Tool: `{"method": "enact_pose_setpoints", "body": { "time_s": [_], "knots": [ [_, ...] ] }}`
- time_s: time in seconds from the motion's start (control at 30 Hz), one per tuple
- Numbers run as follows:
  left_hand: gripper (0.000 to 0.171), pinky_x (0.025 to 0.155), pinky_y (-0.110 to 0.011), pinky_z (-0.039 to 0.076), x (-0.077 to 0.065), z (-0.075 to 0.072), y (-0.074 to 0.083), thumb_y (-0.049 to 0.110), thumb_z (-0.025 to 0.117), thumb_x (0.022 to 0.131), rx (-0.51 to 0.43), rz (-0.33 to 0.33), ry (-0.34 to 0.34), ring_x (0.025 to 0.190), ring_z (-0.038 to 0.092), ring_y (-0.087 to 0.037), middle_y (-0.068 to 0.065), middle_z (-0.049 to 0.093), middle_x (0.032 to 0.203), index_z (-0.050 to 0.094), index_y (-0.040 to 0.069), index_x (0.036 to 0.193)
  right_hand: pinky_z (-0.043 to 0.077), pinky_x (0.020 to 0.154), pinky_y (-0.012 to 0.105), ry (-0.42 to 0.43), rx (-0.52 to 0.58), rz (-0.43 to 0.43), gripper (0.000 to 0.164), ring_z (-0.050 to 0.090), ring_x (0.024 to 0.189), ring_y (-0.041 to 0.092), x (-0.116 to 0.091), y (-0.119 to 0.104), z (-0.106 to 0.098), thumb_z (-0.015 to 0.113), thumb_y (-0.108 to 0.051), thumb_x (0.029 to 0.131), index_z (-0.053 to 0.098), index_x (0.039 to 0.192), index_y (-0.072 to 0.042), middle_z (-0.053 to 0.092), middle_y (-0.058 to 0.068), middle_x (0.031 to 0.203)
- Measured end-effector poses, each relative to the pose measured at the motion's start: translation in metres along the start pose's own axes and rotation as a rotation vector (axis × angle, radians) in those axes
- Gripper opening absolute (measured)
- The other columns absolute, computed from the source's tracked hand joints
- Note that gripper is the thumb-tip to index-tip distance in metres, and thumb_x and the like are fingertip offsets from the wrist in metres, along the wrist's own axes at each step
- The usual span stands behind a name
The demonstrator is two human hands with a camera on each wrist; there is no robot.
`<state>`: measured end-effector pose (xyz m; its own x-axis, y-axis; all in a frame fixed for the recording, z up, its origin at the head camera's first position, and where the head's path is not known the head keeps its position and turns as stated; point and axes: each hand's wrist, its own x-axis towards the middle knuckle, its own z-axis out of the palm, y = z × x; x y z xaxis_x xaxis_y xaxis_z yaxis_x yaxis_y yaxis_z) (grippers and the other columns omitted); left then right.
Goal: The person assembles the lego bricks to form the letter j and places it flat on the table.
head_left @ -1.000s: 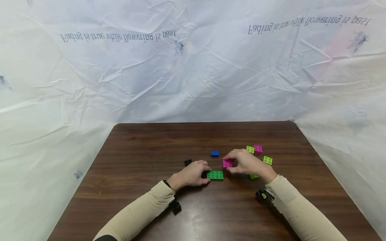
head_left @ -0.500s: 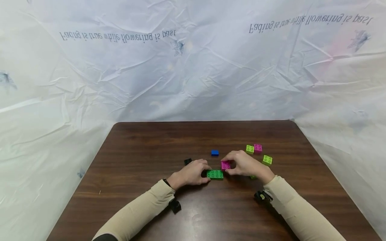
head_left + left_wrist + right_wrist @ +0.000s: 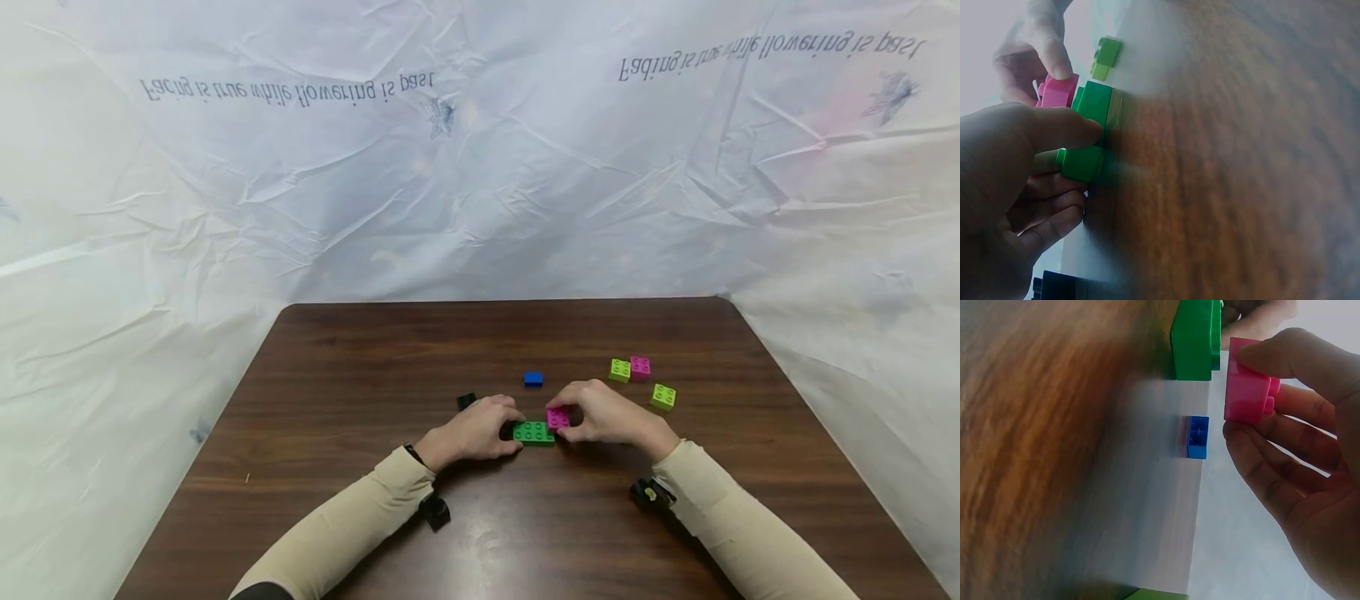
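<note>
My left hand [image 3: 476, 429] grips the left end of a long green building brick [image 3: 532, 432] on the table, studs up. In the left wrist view, the thumb presses one side of the green brick [image 3: 1092, 103] and fingers curl behind it. My right hand [image 3: 611, 414] pinches a pink four-stud brick [image 3: 557, 418] over the green brick's right end. The right wrist view shows the pink brick [image 3: 1246, 394] between thumb and fingertips, higher than the green studs. Whether the two bricks touch is hard to tell.
Beyond the hands lies a small blue brick [image 3: 533, 379]. To the right are a lime brick [image 3: 620, 370] beside another pink brick [image 3: 640, 367], and a separate lime brick [image 3: 663, 397]. A black brick [image 3: 467, 401] sits behind my left hand on the brown table [image 3: 375, 358].
My right hand has brought the pink brick left and slightly nearer, from beside the green brick to over its right end. My left hand stays on the green brick.
</note>
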<state>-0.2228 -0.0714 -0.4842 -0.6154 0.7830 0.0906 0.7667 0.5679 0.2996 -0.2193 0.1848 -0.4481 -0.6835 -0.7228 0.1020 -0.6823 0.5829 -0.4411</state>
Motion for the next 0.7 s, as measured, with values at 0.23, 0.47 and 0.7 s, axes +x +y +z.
{"method": "enact_pose_setpoints", "body": {
  "time_s": [0.23,0.47,0.7],
  "knots": [
    [0.035,0.076,-0.023,0.048,-0.0006,-0.0006,0.0022,0.035,0.071,0.088,-0.002,-0.003,-0.001,0.087,0.055,-0.007,0.003,0.062,0.099,0.070,0.013,0.115,0.054,0.078,0.030,0.013,0.001,-0.023,0.033,0.063,0.094,0.009,-0.0019,0.0008,0.0032,0.076,-0.022,0.082,0.072,0.113,-0.009,0.069,-0.003,0.105],
    [0.034,0.074,-0.021,0.047,-0.0015,0.0006,0.0046,0.035,0.071,0.088,-0.017,-0.017,-0.009,0.085,0.054,-0.006,0.004,0.061,0.098,0.070,0.014,0.116,0.054,0.077,0.029,0.018,-0.001,-0.047,0.033,0.062,0.092,0.008,-0.0044,0.0006,0.0061,0.077,-0.020,0.081,0.072,0.111,-0.009,0.070,-0.003,0.104],
    [0.034,0.074,-0.022,0.047,-0.0018,0.0018,0.0061,0.035,0.072,0.087,-0.007,-0.012,0.006,0.085,0.054,-0.006,0.004,0.061,0.097,0.071,0.014,0.114,0.054,0.078,0.031,-0.002,-0.002,-0.041,0.033,0.062,0.093,0.009,-0.0062,-0.0007,0.0064,0.077,-0.021,0.081,0.072,0.111,-0.009,0.070,-0.002,0.104]
  ]
}}
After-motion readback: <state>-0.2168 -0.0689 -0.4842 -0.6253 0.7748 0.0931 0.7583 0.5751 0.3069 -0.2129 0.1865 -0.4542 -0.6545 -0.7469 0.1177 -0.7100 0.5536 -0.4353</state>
